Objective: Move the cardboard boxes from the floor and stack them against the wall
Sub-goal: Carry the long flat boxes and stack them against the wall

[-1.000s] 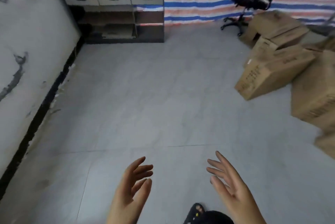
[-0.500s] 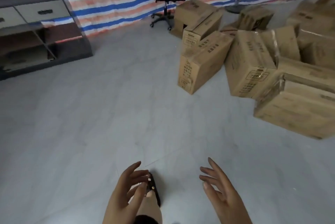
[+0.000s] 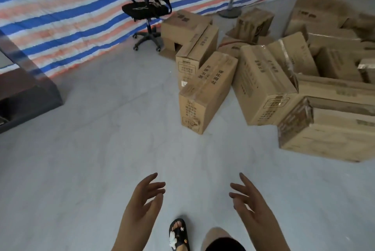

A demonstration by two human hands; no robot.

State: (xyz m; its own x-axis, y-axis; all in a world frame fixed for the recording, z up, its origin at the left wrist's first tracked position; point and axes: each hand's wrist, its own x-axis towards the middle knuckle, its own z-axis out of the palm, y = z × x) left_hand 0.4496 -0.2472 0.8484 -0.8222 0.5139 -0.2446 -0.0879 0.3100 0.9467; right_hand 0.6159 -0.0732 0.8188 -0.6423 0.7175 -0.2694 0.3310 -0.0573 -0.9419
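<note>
A: Where are the cardboard boxes (image 3: 269, 80)?

B: Heaped on the grey floor (image 3: 101, 139), in the right half of the view. They lie at all angles, several leaning on or touching one another. The nearest box (image 3: 205, 92) is a long one with printed characters on its upper face and a label panel on the end turned toward the camera. Just behind it, touching, stands another box with an open flap. To the right a bigger taped box (image 3: 261, 86) tilts against the pile, and at the right edge a wide box (image 3: 324, 135) lies low on the floor.

A: And the hands?

B: Both hang low in the frame over bare floor, well apart from the boxes. The left hand (image 3: 142, 200) has its fingers spread and loosely bent, holding nothing. The right hand (image 3: 250, 202) is the same: fingers apart and relaxed, nothing in it. The palms face each other.

A: Anything else around?

B: A black office chair (image 3: 147, 9) stands by a striped blue, white and orange tarp (image 3: 60, 11), just left of the pile. A fan stand base (image 3: 230, 12) sits behind the boxes. A dark cabinet (image 3: 26, 92) is at the left edge. Between the forearms a foot in a black sandal (image 3: 178, 232) rests on the floor.
</note>
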